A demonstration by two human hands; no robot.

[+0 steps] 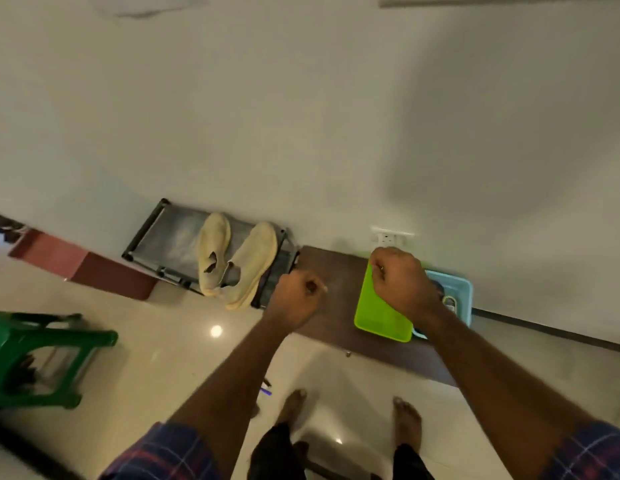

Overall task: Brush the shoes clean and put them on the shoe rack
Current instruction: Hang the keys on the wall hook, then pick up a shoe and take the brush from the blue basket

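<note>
Nearest, both arms reach forward. The left hand is curled into a fist and seems to hold nothing. The right hand is curled over the green tray on the low brown table; whether it grips anything I cannot tell. Farther off, both shoes lie side by side on the shoe rack by the wall. The work looks about finished; I would nudge the pair square, heels not overhanging.

Cream shoes side by side — on black rack

Pale wall, glossy floor, green stool
</note>
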